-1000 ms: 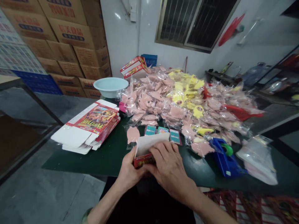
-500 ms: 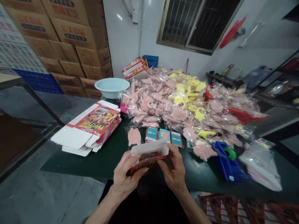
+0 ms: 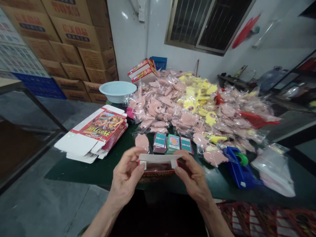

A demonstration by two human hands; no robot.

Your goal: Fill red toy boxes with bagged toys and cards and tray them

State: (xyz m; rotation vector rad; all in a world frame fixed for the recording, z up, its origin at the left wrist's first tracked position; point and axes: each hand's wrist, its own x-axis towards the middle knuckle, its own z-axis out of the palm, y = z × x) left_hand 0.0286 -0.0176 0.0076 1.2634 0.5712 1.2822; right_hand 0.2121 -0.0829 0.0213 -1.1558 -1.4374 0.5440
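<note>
Between my two hands is a small red printed cardboard box [image 3: 158, 176], its white top flap [image 3: 158, 158] raised and its mouth facing up. My left hand [image 3: 127, 174] grips the left end, thumb on the small side flap. My right hand [image 3: 192, 176] grips the right end the same way, thumb at the other side flap. Something inside the box is too dark to make out. Just beyond lie several small stacks of cards [image 3: 173, 143] and one bagged pink pig-shaped piece [image 3: 142, 142].
Flattened boxes [image 3: 98, 131] are stacked at left, near a pale blue basin [image 3: 118, 90]. A heap of bagged pink and yellow pieces [image 3: 170, 105] covers the table's back. At right stand a blue tape dispenser [image 3: 240, 171] and a plastic bag [image 3: 275, 171]. Printed red packs [image 3: 249, 219] lie lower right.
The box has been turned more level, with its opening toward me. Both thumbs have moved from the front edge onto the side flaps at its ends.
</note>
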